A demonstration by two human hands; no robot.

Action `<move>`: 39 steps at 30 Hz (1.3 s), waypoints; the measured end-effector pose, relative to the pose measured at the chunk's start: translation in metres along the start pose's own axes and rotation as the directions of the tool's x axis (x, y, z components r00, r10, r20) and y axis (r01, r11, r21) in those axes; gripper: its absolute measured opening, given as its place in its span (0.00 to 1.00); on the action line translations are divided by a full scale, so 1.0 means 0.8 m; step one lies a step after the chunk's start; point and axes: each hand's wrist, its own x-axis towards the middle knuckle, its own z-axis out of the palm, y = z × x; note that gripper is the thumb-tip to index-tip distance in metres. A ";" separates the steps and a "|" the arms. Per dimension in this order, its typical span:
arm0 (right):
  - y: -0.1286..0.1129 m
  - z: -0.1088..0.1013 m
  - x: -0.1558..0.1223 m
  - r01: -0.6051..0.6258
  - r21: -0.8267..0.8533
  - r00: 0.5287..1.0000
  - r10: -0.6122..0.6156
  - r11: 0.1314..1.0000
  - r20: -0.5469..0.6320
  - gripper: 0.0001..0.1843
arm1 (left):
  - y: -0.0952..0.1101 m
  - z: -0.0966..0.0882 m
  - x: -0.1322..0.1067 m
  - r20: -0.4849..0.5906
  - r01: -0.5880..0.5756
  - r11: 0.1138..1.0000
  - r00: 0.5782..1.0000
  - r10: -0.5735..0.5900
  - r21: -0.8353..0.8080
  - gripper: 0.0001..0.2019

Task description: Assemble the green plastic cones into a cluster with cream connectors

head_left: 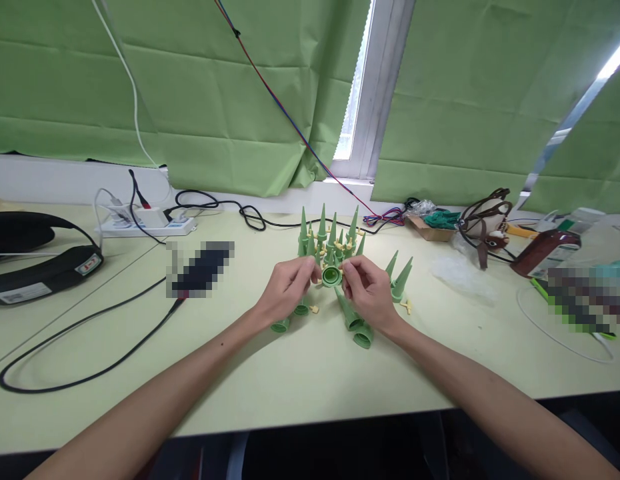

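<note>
My left hand [286, 288] and my right hand [366, 288] meet over the middle of the pale green table [310, 380]. Together they pinch one green plastic cone spike [332, 275], its open round end facing me. My right fingers press against its right side, where a small yellow part shows. Behind them stands a cluster of upright green spikes [330, 237] with yellow pieces. Loose spikes [357, 327] lie on the table below my hands, with two more spikes [400, 277] to the right. A small yellow piece [407, 307] lies beside those.
A white power strip [147, 223] with plugs and black cables [90, 363] lies to the left, near a black device [40, 267]. On the right are a cardboard tray [430, 230], a brown-strapped object [485, 223], a dark red bottle [543, 250] and a white wire [555, 337]. Green curtains hang behind.
</note>
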 end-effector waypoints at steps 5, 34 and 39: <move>0.001 -0.001 -0.001 0.045 -0.002 0.998 -0.045 0.999 0.038 0.13 | -0.002 0.000 0.000 0.072 0.116 0.990 0.991 -0.110 -0.085 0.29; 0.011 -0.001 0.003 0.025 -0.090 0.998 -0.020 0.996 0.064 0.13 | -0.007 0.001 0.003 0.071 0.017 0.998 0.997 -0.021 0.055 0.14; 0.010 -0.001 0.003 0.014 -0.102 0.997 -0.007 0.995 0.072 0.14 | -0.009 0.002 0.003 0.061 -0.044 0.995 0.997 0.039 0.091 0.13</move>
